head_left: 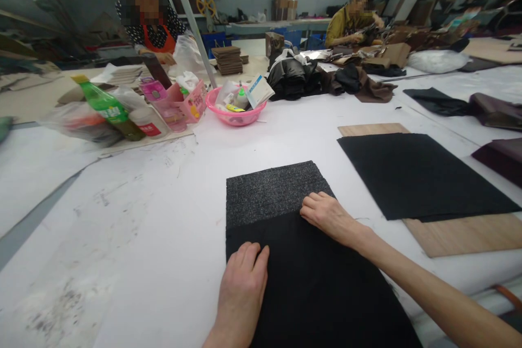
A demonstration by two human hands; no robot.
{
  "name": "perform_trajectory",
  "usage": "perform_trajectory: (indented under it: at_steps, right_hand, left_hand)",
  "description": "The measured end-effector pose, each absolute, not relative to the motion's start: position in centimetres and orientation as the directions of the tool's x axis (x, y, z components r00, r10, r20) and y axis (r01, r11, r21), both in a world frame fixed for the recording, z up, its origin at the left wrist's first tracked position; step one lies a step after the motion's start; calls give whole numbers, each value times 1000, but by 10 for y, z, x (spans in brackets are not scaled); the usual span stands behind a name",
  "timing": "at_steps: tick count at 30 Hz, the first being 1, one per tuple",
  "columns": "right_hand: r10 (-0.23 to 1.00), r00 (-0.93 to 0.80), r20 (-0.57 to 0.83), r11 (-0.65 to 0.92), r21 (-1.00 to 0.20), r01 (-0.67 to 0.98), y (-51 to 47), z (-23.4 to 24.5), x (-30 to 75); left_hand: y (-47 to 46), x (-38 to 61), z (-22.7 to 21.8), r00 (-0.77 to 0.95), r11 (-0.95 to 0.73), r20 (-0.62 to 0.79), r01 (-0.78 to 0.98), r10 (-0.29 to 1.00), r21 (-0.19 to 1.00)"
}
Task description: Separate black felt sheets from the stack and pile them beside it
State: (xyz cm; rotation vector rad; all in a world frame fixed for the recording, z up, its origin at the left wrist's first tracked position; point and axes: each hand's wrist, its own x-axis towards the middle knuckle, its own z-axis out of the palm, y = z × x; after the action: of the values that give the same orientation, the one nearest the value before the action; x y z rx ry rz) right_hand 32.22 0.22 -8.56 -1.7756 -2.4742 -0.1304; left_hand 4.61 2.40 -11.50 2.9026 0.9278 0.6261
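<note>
Black fabric sheet (314, 283) lies flat on the desk (163, 217), under both hands. Left hand (241, 283) rests flat, fingers together, on its near left edge. Right hand (328, 216) presses fingertips at its far edge, over the grey pad (273, 190).

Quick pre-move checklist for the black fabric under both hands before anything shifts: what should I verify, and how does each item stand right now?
1. Left hand flat on the black fabric, near its left edge: ok.
2. Right hand pressing at the black fabric's far edge, where it meets the grey piece: ok.
3. Black fabric lying smooth, no visible wrinkles between the hands: ok.
4. Left edges of the black and grey pieces lined up: look roughly flush, exact alignment cannot tell.
5. White table beside the left hand free of loose items: ok, only scuff marks.
6. Black sheet on the wooden board apart from the work: ok.
</note>
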Motion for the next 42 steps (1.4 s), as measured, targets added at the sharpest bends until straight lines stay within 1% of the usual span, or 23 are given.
perform_trajectory:
  at_steps: [4,6,14,21,24,29,31,33,36,39,42]
  right_hand:
    - [928,-344,142,340,49,939,4,-90,323]
    - [924,-354,144,348,64,935,5,-91,324]
    - [914,-389,118,381,84,921,12,-94,325]
    - [928,-349,129,342,75,937,14,-98,324]
    - [938,-311,155,309,39,950,12,-95,324]
    - [949,-246,198,263,-68,962,5,-89,340]
    - [958,-181,224,210,-114,971,-1,-87,352]
    - [964,-94,247,143,-187,972,-7,-87,364]
    - [970,2,244,67,-274,959,-18,-88,376]
    - [975,16,220,46,-272,961,-25,-89,380]
    - [979,-3,204,56,-255,965,-27,-91,378]
  left_hand:
    - [22,84,-108,825,-884,319,450,467,130]
    - [22,103,-107,844,-895,301,429,445,121]
    - [23,125,-113,829,-876,297,477,474,67]
    - [24,128,-107,852,-873,221,487,475,-3]
    - [26,132,-107,852,-870,207,493,481,-10]
    - [25,130,-111,849,-869,206,495,487,16]
    - [24,126,-113,849,-873,218,487,482,33]
    - [22,122,-116,844,-877,249,478,475,53]
    - [21,119,-121,828,-880,309,467,468,80]
    - [21,118,-125,811,-878,347,470,471,92]
    - [22,118,-126,804,-873,352,478,479,97]
